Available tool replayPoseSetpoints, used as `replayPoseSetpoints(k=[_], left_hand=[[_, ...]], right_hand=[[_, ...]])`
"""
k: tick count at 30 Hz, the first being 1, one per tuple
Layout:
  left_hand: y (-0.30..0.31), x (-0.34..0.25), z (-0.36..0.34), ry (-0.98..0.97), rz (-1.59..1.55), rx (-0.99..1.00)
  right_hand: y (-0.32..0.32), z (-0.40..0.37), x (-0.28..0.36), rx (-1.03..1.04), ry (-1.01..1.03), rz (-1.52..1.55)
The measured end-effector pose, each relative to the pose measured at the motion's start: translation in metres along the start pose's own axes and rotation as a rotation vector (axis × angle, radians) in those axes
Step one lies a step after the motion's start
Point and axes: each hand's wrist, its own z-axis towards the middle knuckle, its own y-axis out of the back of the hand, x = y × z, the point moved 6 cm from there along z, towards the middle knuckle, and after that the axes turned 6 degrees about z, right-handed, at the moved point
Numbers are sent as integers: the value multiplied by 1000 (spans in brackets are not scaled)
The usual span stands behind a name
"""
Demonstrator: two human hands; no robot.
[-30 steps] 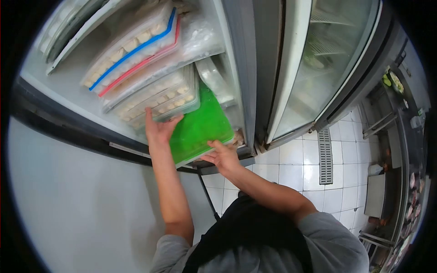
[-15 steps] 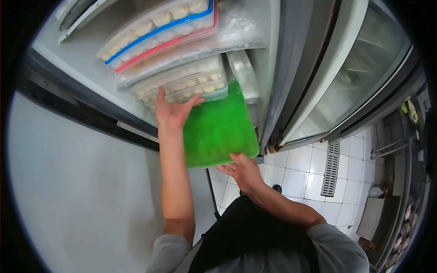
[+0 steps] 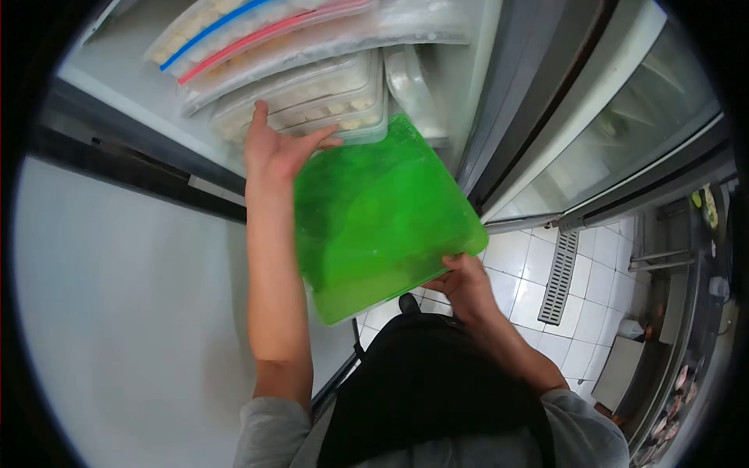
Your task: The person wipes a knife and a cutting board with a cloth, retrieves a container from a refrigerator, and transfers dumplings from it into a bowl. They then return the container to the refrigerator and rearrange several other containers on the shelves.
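Note:
A flat container with a green lid (image 3: pixel 382 218) juts out of the fridge, below a stack of clear boxes. My right hand (image 3: pixel 466 285) grips its near edge, thumb on top and fingers underneath. My left hand (image 3: pixel 277 148) is spread, fingers apart, against the front of the clear boxes (image 3: pixel 343 105), which hold rows of small pale round pieces. Part of the green-lidded container's far end is hidden under that stack.
More boxes with a blue rim (image 3: pixel 211 35) and a red rim (image 3: pixel 273 31) sit higher up. Plastic-wrapped packs (image 3: pixel 413 90) lie right of the stack. A glass door (image 3: pixel 608 148) stands at the right, above a tiled floor with a drain grate (image 3: pixel 560 277).
The green-lidded container has slid out toward my body, held by my right hand, and more of its lid shows. My left hand remains at the stack's front, fingers spread.

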Motion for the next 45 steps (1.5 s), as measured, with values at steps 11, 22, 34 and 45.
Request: replayPoseSetpoints(k=[11, 22, 34, 45], left_hand=[[6, 15, 19, -45, -69, -48], [47, 0, -103, -482, 861, -71], [125, 158, -228, -461, 692, -264], [67, 67, -243, -455, 385, -328]], right_hand=[[84, -49, -10, -71, -138, -61], [145, -67, -3, 49, -249, -8], [130, -78, 40, 287, -289, -146], [5, -55, 92, 559, -196, -127]])
